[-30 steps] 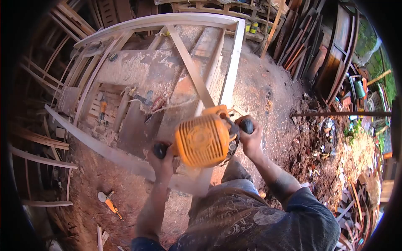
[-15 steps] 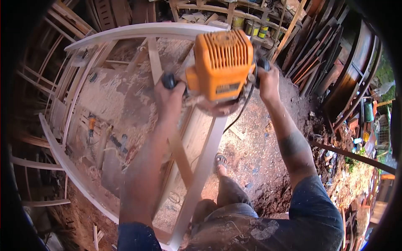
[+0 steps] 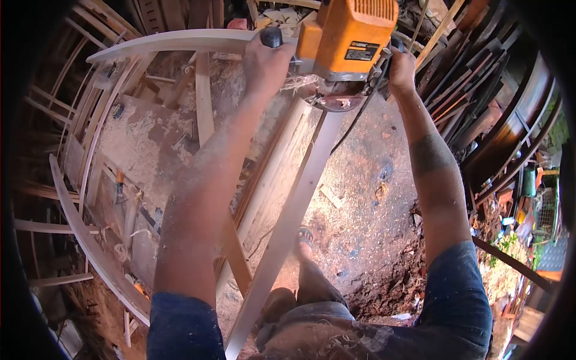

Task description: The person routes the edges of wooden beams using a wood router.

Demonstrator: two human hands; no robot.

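An orange router with a round base sits at the far end of a pale straight frame piece, near the frame's corner. My left hand is wrapped round its black left knob. On the other side, my right hand grips the right handle, which is mostly hidden by the fingers. A dark cord hangs from the tool's right side. The straight piece joins a curved pale rail behind the router; the tool hides the joint. Wood shavings cling beneath the motor housing.
A diagonal brace crosses beneath my left arm. Another curved rail lies at left. Dark boards lean at the back right. A sandalled foot stands beside the straight piece, near a wood scrap on the dusty ground.
The router and both hands have moved away from my body, up and to the right in view, along the straight piece toward the far corner. Both hands have kept their hold.
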